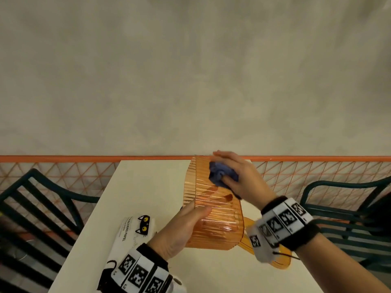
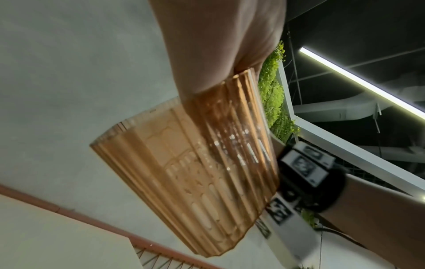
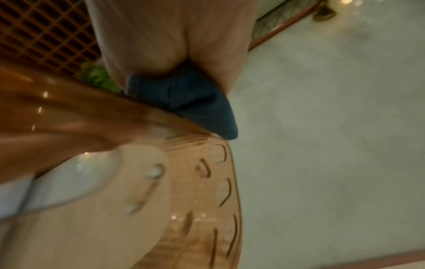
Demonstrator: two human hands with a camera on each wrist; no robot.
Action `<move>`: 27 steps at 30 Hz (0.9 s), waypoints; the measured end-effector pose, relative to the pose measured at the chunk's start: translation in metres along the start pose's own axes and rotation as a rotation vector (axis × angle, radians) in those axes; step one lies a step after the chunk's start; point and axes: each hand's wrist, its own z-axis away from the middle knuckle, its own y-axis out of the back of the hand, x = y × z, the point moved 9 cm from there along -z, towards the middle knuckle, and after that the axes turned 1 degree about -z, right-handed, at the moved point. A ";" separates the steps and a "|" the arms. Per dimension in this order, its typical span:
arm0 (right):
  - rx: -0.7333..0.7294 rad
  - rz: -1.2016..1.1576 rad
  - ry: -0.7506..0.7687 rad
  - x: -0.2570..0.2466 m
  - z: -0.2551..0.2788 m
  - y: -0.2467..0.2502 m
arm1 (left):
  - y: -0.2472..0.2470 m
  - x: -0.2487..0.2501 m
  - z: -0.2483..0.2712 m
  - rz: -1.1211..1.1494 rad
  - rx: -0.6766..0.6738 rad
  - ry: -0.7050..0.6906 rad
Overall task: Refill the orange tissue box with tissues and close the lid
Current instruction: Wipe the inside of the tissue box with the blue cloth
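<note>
Both hands are busy above the white table [image 1: 152,187]: left hand [image 1: 179,231] grips the lifted ribbed translucent orange tissue box [image 1: 213,210] steady while right hand [image 1: 234,176] clutches a crumpled blue cloth [image 1: 220,173] against it, best rubbed along the ribs.

The tissue box [image 1: 213,210] is translucent orange with vertical ribbing. The cloth [image 1: 222,173] against it is blue. Left of the box, the tissue pack [image 1: 135,233] is white with black cat faces, yellow-eyed, on the cream table [image 1: 152,182].

Dim, warm indoor light; right wrist view heavily blurred, head view edges bowed.
</note>
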 end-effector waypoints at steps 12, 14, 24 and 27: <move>-0.124 -0.004 0.187 -0.031 0.025 -0.010 | 0.005 0.005 0.005 0.023 0.044 -0.027; -0.023 -0.009 0.105 -0.007 0.004 0.007 | 0.002 0.005 0.004 0.003 0.012 -0.026; -0.019 -0.023 0.233 -0.041 0.036 -0.014 | 0.002 0.015 -0.001 0.076 -0.038 -0.122; 0.021 -0.072 0.186 -0.022 0.023 -0.001 | -0.002 0.013 0.000 0.091 -0.063 -0.104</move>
